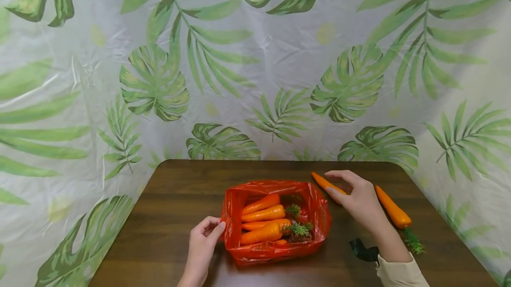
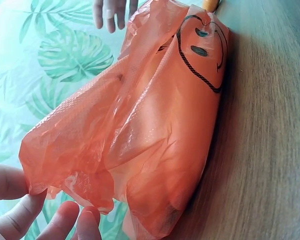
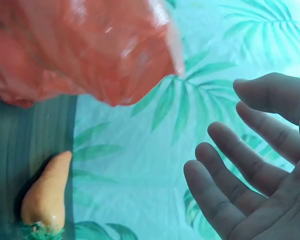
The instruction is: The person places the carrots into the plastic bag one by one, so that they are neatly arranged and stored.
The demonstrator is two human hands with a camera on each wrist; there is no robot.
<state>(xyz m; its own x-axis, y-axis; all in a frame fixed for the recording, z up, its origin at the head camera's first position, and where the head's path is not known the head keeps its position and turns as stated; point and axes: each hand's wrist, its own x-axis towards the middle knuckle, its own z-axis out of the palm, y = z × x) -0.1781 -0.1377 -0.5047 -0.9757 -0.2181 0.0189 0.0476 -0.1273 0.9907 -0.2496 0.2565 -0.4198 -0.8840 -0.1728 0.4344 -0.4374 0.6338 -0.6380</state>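
Observation:
A red plastic bag (image 1: 255, 258) stands with its mouth open upward and holds several orange carrots (image 1: 261, 233) with green tops. At the bag's left rim, my left hand (image 1: 203, 242) pinches the thin plastic between thumb and fingers. The left wrist view shows these fingers (image 2: 20, 215) at the edge of the bag (image 2: 155, 130), which has a black smiley print. My right hand (image 1: 361, 198) hovers to the right of the bag, fingers spread and holding nothing. It partly covers a loose carrot (image 1: 319, 180) behind it in the head view.
Another carrot (image 1: 393, 209) with a green top lies near the right side of the brown wooden table (image 1: 175, 198). A black object (image 1: 363, 250) shows beside my right wrist. Behind the table hangs a leaf-patterned sheet (image 1: 279, 69).

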